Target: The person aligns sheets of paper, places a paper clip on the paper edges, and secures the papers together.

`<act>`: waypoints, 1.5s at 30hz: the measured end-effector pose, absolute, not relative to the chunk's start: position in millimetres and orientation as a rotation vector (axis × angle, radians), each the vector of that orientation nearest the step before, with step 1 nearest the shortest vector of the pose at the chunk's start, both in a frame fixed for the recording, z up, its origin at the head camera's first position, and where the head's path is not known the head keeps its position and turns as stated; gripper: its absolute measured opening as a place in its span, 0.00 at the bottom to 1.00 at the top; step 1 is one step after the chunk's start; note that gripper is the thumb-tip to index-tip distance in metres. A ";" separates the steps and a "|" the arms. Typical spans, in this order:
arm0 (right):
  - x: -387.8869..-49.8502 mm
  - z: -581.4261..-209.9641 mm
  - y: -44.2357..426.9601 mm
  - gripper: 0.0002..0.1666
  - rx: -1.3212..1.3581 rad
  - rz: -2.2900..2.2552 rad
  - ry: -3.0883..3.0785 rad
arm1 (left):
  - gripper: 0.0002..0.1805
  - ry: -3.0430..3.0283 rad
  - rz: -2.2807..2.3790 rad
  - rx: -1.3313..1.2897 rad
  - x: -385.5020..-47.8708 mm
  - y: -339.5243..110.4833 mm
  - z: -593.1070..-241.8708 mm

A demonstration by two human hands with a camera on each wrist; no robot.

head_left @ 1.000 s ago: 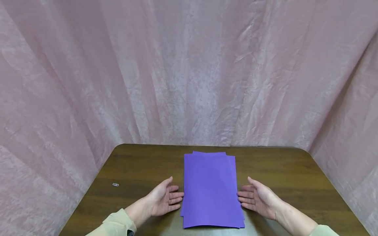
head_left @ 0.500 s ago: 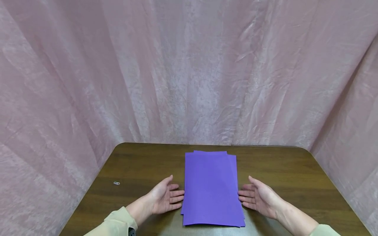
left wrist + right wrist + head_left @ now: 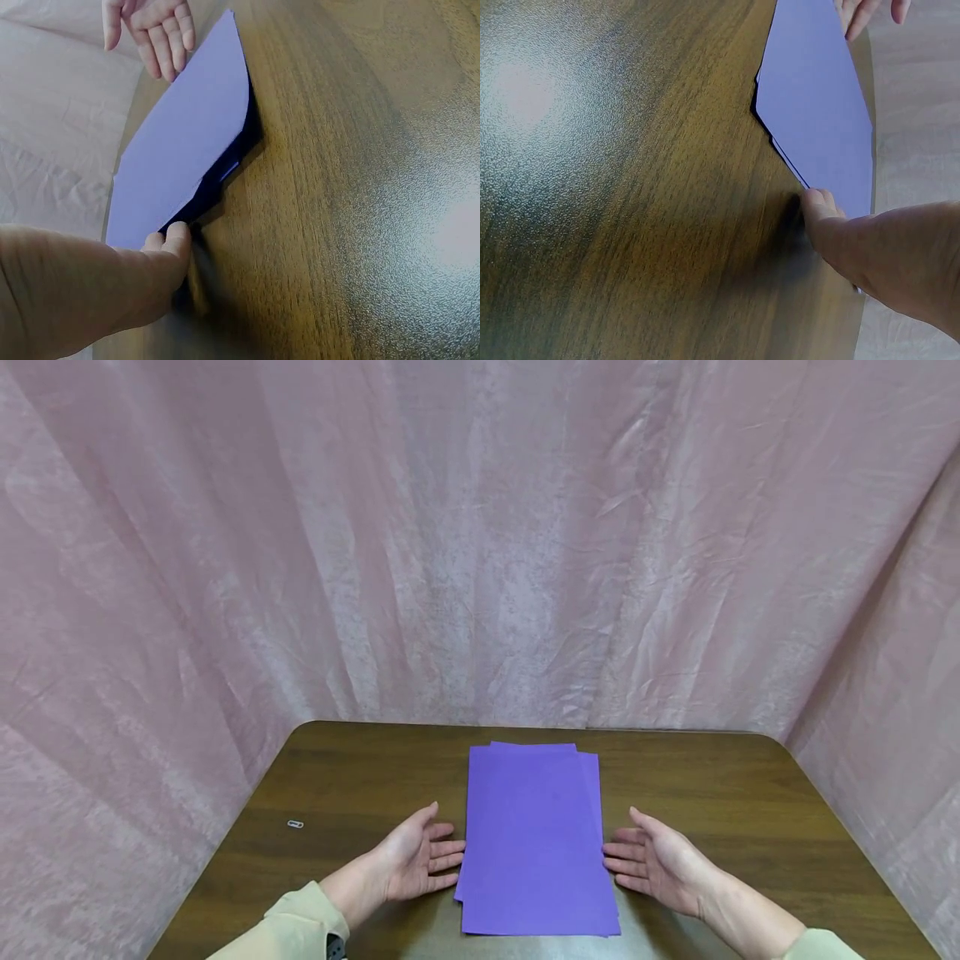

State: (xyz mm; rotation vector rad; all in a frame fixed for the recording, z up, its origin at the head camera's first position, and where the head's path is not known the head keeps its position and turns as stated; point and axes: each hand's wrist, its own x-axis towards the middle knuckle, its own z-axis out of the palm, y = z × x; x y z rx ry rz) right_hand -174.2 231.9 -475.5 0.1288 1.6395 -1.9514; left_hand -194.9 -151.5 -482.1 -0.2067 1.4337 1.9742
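Purple paper sheets (image 3: 536,843) lie in a loose, slightly skewed stack at the middle of the table, their corners sticking out from under the top sheet. At the stack's left edge is my left hand (image 3: 408,857), palm facing inward, fingers straight and spread, fingertips at the paper's side. My right hand (image 3: 663,864) mirrors it at the right edge, thumb up and fingers extended. In the left wrist view the left hand (image 3: 112,281) is beside the sheets' raised edge; in the right wrist view the right hand (image 3: 889,247) is against the other edge. Neither hand grips anything.
A small paper clip (image 3: 296,824) lies on the brown wooden table (image 3: 360,777), left of the left hand. Pink curtains (image 3: 480,543) hang behind and at both sides of the table. A dark band (image 3: 335,947) shows at the left sleeve's cuff.
The near edge of the top sheet, bowed up earlier, now looks flatter and straighter. Both hands stay almost in place, with only a slight shift of the whole view.
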 end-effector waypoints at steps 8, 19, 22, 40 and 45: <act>-173.2 -477.1 231.1 0.53 0.150 -1.940 1.663 | 0.44 1.437 1.979 -0.241 -196.4 -150.4 -484.4; -175.3 -471.2 230.9 0.54 0.157 -1.934 1.684 | 0.43 1.345 2.015 -0.227 -202.9 -146.5 -481.9; -176.4 -470.4 230.4 0.54 0.162 -1.942 1.686 | 0.43 1.323 2.029 -0.234 -204.2 -144.0 -481.7; -171.1 -478.3 225.2 0.52 0.176 -1.941 1.696 | 0.13 1.415 1.950 -0.141 -196.7 -114.9 -506.7; -170.5 -477.5 225.1 0.53 0.163 -1.937 1.696 | 0.14 1.458 2.003 -0.171 -194.3 -109.7 -510.9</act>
